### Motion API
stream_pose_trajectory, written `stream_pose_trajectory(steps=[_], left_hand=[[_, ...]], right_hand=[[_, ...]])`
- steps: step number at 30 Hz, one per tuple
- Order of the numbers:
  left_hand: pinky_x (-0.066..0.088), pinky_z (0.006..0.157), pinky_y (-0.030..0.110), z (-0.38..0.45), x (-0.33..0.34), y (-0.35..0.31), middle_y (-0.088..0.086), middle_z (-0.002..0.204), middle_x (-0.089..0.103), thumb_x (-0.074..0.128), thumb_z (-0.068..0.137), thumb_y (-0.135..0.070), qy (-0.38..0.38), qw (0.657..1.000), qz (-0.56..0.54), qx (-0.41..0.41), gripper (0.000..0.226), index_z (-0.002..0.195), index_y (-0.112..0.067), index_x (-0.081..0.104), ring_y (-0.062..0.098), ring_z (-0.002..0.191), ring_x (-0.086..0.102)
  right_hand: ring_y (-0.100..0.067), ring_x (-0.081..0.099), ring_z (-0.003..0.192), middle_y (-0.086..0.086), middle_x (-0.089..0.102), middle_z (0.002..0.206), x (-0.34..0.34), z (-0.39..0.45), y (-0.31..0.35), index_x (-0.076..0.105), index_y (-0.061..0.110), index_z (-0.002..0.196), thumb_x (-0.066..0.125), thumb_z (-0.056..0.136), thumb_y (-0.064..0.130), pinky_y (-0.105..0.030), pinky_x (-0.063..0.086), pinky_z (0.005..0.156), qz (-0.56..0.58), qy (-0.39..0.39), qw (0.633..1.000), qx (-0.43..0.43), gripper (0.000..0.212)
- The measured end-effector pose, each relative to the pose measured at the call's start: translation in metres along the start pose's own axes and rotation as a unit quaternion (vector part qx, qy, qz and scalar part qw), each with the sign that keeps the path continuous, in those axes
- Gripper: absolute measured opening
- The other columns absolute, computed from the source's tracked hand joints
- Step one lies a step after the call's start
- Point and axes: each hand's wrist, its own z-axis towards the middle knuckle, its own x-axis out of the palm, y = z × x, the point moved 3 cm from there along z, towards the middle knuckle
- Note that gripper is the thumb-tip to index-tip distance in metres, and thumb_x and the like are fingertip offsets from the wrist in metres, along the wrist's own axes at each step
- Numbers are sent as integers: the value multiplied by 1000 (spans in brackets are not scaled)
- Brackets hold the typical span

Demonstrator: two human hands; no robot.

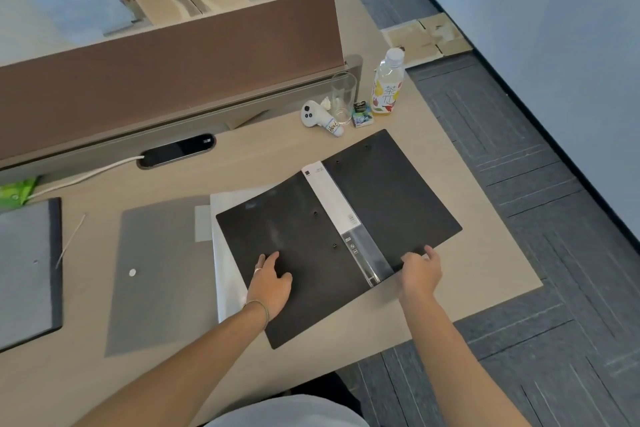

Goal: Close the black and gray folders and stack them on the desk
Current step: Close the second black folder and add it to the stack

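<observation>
At 5 o'clock on the desk [450, 156], the black folder [398, 191] lies open — thin, bendy; left hand [270, 282] spread flat, right hand [420, 270] pinching its near edge — best grip there.

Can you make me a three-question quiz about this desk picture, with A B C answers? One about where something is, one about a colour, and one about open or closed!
1. Where is the drink bottle?
A. At the far right of the desk, beside the empty glass
B. On the black folder
C. On the floor

2. What colour is the folder under the left hand and right hand?
A. Green
B. Black
C. Red

3. How is the black folder lying?
A. Closed
B. Standing upright
C. Spread open flat

Answers: 1 A, it stands next to the glass. 2 B, both covers are black. 3 C, both covers lie flat beside the spine.
</observation>
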Motion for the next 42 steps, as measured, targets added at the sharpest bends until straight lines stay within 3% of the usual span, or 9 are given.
stream_pose_trajectory(steps=[2, 5, 9, 15, 23, 30, 35, 38, 42], left_hand=[[34, 117, 41, 1, -3, 2, -2, 168, 11, 50, 101, -24, -1, 1000, -2, -2, 59, 156, -25, 30, 29, 149, 30], [36, 118, 41, 3, -5, 5, -3, 169, 10, 52, 99, -25, 2, 1000, -4, -4, 59, 154, -25, 32, 28, 149, 30], [37, 117, 41, 4, -5, 7, -4, 169, 10, 55, 98, -27, 1, 1000, -20, -8, 58, 153, -25, 35, 28, 148, 32], [37, 114, 38, 2, -4, 8, -4, 169, 8, 54, 98, -25, 7, 1000, -24, -6, 57, 152, -25, 36, 28, 148, 32], [33, 119, 42, -12, -7, -6, 1, 168, 8, 49, 100, -38, -5, 999, -43, 6, 56, 153, -30, 33, 31, 148, 32], [33, 119, 42, -37, -37, -27, -5, 153, 41, 42, 102, -44, -59, 980, -181, 67, 50, 150, -35, 34, 19, 139, 41], [23, 114, 23, -55, -81, -51, -19, 152, 36, 34, 104, -47, -107, 945, -295, 95, 55, 156, -34, 25, 1, 137, 31], [24, 122, 35, -59, -104, -55, -22, 153, 33, 35, 101, -56, -126, 922, -354, 97, 59, 156, -40, 21, 5, 142, 30], [37, 117, 50, -62, -135, -51, -17, 153, 43, 50, 80, -77, -150, 887, -422, 112, 77, 149, -50, 28, 14, 142, 42]], right_hand=[[-19, 55, 81, -7, 54, 121, 4, 4, -4, 46, 24, 138, 54, 79, 2, -34, 54, 71, 88, 25, 993, 69, 63], [-17, 44, 56, -7, 51, 85, 7, 10, -4, 52, 20, 107, 50, 78, -2, -18, 37, 40, 101, 53, 988, 109, 36], [-14, 42, 55, -1, 51, 72, 6, 9, -4, 60, 16, 100, 54, 82, 0, -22, 37, 49, 81, 96, 986, 112, 25], [-27, 65, 90, -8, 66, 98, 14, 9, 15, 61, 13, 93, 58, 97, 21, -45, 57, 89, 141, 151, 973, 100, 9], [-23, 69, 90, -5, 73, 99, 22, -15, 43, 61, 14, 103, 52, 101, 16, -40, 55, 83, 181, 225, 954, 78, 9], [-16, 77, 81, -1, 80, 95, 42, -63, 46, 66, 13, 104, 53, 98, 11, -40, 57, 90, 266, 326, 901, 104, 14], [-18, 75, 91, -5, 78, 103, 80, -105, 53, 66, 10, 108, 52, 99, 15, -38, 58, 91, 242, 418, 869, 103, 18], [-17, 76, 81, -6, 79, 83, 101, -131, 59, 63, 2, 106, 51, 100, 15, -31, 62, 72, 213, 449, 862, 97, 19], [-25, 74, 99, -17, 68, 127, 126, -162, 62, 52, -3, 136, 54, 98, 17, -36, 61, 81, 172, 479, 856, 90, 43]])
